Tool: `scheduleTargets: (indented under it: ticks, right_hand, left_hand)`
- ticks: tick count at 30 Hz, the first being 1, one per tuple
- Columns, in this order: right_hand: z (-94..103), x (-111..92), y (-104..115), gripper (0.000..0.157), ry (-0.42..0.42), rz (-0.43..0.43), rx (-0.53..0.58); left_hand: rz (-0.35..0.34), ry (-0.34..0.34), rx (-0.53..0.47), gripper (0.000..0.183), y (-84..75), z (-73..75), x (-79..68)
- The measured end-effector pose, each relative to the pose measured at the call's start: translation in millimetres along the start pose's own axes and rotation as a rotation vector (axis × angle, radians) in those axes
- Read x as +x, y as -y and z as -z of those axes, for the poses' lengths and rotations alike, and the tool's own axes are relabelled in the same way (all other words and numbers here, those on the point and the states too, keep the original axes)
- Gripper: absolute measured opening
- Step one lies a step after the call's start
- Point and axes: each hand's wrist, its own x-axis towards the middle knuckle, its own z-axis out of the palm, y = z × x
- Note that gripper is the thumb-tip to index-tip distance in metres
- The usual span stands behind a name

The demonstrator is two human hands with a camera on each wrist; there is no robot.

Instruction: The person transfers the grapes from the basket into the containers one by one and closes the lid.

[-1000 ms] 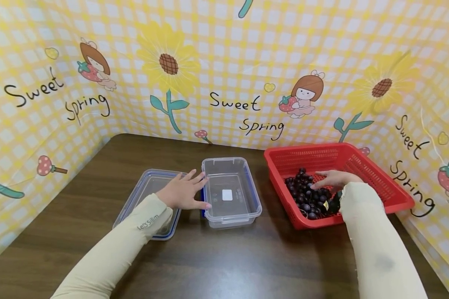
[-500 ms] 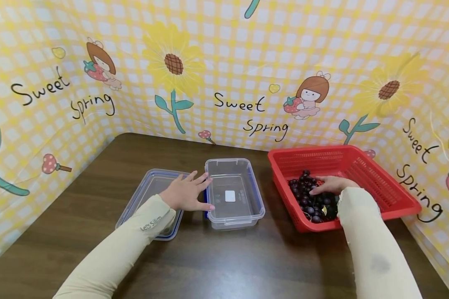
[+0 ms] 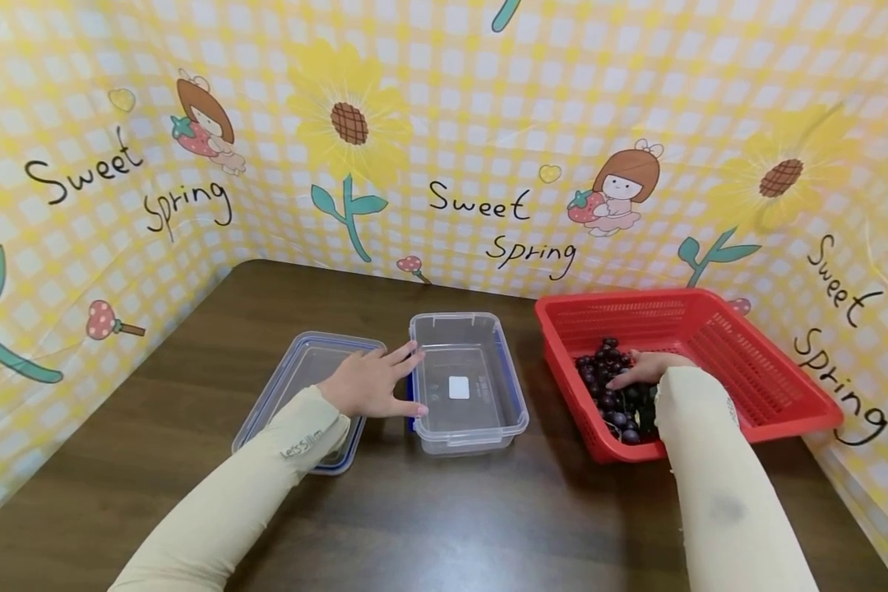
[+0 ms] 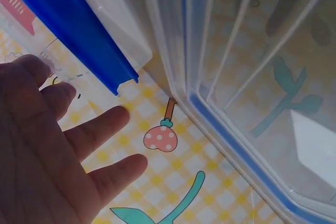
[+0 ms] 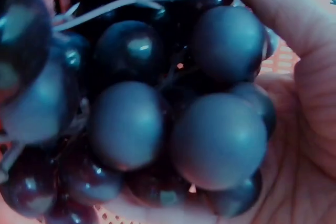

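My left hand (image 3: pixel 366 384) spreads its fingers at the left side of a clear plastic food container (image 3: pixel 468 437), thumb and fingertips at its rim. In the left wrist view a blue side latch (image 4: pixel 79 30) hangs folded out near the fingertips. Inside the red basket (image 3: pixel 568 401), my right hand (image 3: pixel 654 367) grips a bunch of dark purple grapes (image 3: pixel 608 380). Seen from the right wrist, the grapes (image 5: pixel 126 124) lie against the palm, with the thumb on one side and fingers passing under the bunch, partly hidden by it.
A clear lid (image 3: pixel 312 360) with a blue seal lies left of the container, partly under my left forearm. All stand on a dark wooden table (image 3: pixel 429 526). A yellow checked cloth (image 3: pixel 459 123) rises behind and on both sides.
My right hand has moved left and deeper into the grapes, its fingers closing round the bunch. The left hand stays at the container's rim. The head view has shifted slightly.
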Motion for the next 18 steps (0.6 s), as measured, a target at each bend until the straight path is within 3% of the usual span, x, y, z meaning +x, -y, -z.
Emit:
scheduleTargets:
  ticks: [12, 18]
  right_hand:
    - [-0.8, 19, -15, 0.099, 0.061, -0.016, -0.037]
    - [-3.8, 6, -9, 0.09, 0.036, -0.054, 0.061]
  left_hand:
    - [0.026, 0.048, -0.079, 0.092, 0.0, 2.0, 1.6]
    - [0.02, 0.043, -0.087, 0.091, 1.8, 2.6, 3.3]
